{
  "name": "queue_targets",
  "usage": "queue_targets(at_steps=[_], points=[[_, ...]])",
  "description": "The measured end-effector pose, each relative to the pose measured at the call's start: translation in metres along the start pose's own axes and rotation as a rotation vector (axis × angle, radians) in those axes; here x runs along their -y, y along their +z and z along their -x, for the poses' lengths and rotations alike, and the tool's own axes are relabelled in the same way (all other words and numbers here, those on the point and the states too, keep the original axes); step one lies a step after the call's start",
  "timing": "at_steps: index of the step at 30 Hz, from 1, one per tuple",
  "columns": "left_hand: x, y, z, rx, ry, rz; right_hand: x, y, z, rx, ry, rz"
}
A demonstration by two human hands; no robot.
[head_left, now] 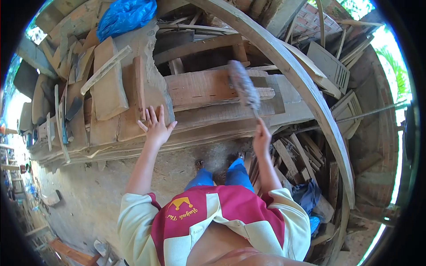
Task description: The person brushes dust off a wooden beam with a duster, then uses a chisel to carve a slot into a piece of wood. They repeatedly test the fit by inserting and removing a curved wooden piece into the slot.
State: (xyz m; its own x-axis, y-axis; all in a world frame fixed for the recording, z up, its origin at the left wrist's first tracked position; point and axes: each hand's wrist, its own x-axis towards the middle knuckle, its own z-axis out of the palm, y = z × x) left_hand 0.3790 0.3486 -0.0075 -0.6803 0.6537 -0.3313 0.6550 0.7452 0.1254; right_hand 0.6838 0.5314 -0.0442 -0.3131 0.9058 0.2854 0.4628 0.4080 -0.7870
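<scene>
Gripping the duster (244,86) by its thin handle, the right hand (262,134) is out over the near side of the stack (213,122), its grip closed around the handle's lower end. The fluffy head points away from the person and leans a little to the left, above the rough planks (199,88); it is blurred, and whether it touches the wood cannot be told.

The left hand (157,127) is well apart from the duster, palm down with the fingers spread, near the front edge of the wide slab (156,91). Its grip is apart and clamped on nothing. Just beyond its fingertips a narrow block (139,84) lies lengthwise on the slab, pointing away from the person. Left of that is a thick board (108,86) with a pale strip (106,70) lying slantwise across it, and a blue bag (126,18) sits farther back.

A long curved beam (306,84) arches over the right side of the stack and comes down to the right of the person. Beyond it lean slatted panels (329,66). Loose offcuts (293,155) are heaped beside the right forearm, with a dark cloth (307,194) near them. The person stands on the bare floor (97,199), feet close to the stack.
</scene>
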Motion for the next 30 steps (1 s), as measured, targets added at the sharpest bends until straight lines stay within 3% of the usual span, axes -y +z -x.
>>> queue_targets(at_steps=[1,4,5,7,9,12,14,17,18,21,24,26,28,30], points=[[0.000,0.000,0.000,-0.004,-0.001,-0.001,-0.001,-0.018,0.001,-0.076,-0.082,0.033],[0.001,0.005,-0.002,-0.020,0.022,-0.023,-0.015,-0.047,0.010,-0.211,0.236,0.076],[0.001,0.006,-0.003,-0.037,0.027,-0.031,-0.015,-0.045,0.012,-0.233,0.256,0.081],[0.000,0.004,-0.002,-0.026,0.039,-0.046,-0.003,-0.033,0.014,-0.305,0.044,0.072],[0.002,0.009,-0.004,-0.044,0.026,-0.060,0.024,-0.017,0.019,-0.069,-0.003,0.080],[0.001,0.007,-0.001,-0.049,0.028,-0.054,0.035,0.008,0.020,0.081,-0.329,0.104],[0.000,0.006,0.000,-0.049,0.044,-0.066,0.029,0.003,0.022,0.049,-0.264,0.130],[-0.001,0.007,0.000,-0.051,0.014,-0.070,-0.001,-0.025,0.022,-0.109,0.002,0.193],[-0.001,0.007,0.000,-0.052,0.023,-0.077,-0.005,-0.039,0.021,-0.142,-0.045,0.229],[-0.005,0.007,-0.002,-0.029,-0.022,-0.074,-0.030,-0.065,0.016,-0.224,0.207,0.115],[-0.006,0.007,-0.004,-0.019,-0.034,-0.100,-0.056,-0.076,0.004,-0.387,0.050,0.036],[-0.009,0.007,-0.004,-0.023,-0.041,-0.112,-0.075,-0.089,-0.005,-0.336,0.091,0.041],[-0.012,0.006,-0.002,-0.013,-0.069,-0.139,-0.094,-0.101,-0.017,-0.099,0.298,-0.021],[-0.013,0.008,-0.004,-0.018,-0.093,-0.157,-0.126,-0.097,-0.032,-0.048,0.295,-0.047]])
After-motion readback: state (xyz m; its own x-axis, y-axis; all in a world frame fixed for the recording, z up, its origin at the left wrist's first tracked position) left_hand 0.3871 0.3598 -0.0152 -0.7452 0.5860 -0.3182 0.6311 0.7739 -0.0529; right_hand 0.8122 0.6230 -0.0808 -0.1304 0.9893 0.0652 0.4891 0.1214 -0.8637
